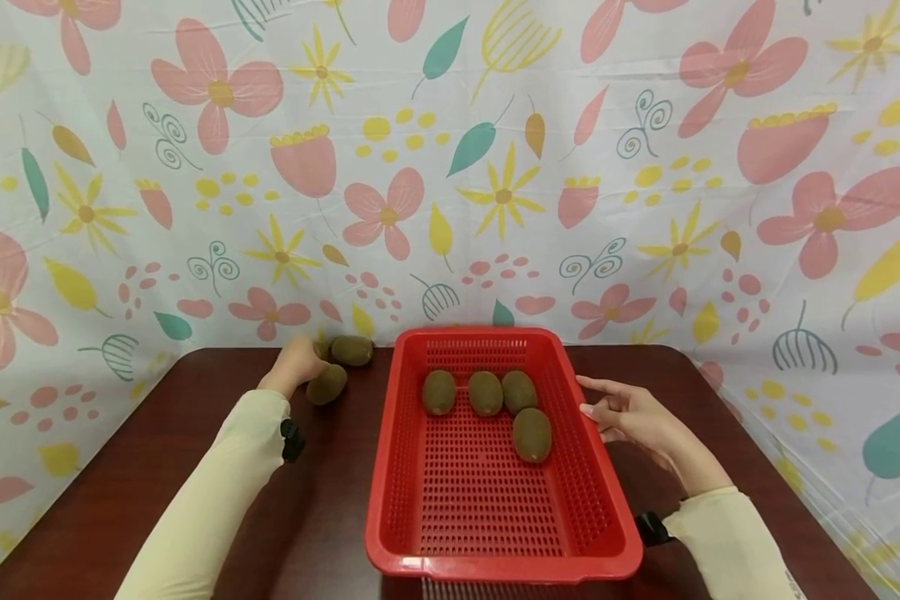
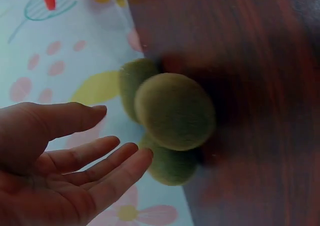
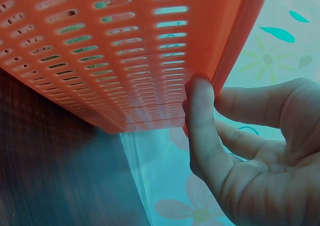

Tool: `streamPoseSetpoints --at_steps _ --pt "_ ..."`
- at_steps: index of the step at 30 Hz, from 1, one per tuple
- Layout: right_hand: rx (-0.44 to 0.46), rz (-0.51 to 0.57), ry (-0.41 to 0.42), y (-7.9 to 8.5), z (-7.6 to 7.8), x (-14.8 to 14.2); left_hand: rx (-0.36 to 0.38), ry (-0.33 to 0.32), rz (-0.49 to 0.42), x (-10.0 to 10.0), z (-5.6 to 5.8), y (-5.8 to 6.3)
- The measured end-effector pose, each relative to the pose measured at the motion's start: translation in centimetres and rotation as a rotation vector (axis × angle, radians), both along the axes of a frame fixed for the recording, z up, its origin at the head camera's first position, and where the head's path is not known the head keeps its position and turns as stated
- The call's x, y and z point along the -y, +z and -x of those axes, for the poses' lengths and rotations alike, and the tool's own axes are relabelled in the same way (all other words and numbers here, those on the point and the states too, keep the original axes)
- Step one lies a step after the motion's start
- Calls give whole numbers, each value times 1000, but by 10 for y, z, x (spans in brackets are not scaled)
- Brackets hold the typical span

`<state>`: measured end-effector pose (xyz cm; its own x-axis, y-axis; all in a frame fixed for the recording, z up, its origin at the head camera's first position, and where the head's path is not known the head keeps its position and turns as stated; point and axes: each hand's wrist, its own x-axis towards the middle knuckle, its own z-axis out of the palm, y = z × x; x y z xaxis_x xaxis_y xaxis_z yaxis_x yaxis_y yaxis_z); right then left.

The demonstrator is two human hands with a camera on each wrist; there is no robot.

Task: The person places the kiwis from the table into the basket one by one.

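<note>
Three brown kiwis lie close together at the back left of the table. One kiwi (image 1: 326, 384) sits in front, another kiwi (image 1: 351, 351) lies behind it, and the third is mostly hidden by my left hand (image 1: 297, 364) in the head view. In the left wrist view, that hand's fingers (image 2: 117, 178) reach toward the kiwis with the thumb apart and nothing between them. My right hand (image 1: 637, 421) holds the right rim of a red plastic basket (image 1: 396, 467), fingertips at its edge. Several kiwis, including this kiwi (image 1: 532, 435), lie in the basket's far half.
The dark wooden table (image 1: 330, 500) ends at a floral curtain (image 1: 450, 208) hanging behind it. The basket's perforated walls rise between the two hands, its far end close to the curtain.
</note>
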<state>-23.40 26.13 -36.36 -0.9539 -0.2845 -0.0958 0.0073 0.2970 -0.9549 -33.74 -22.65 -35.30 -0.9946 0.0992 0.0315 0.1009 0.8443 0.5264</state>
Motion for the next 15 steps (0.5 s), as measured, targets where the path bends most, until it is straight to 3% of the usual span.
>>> streamPoseSetpoints --at_steps 7,15 --pt "-2 -5 1 0 0 0 45 53 27 1 5 -19" --pt "0 7 6 -2 1 -1 141 102 43 -3 8 -25"
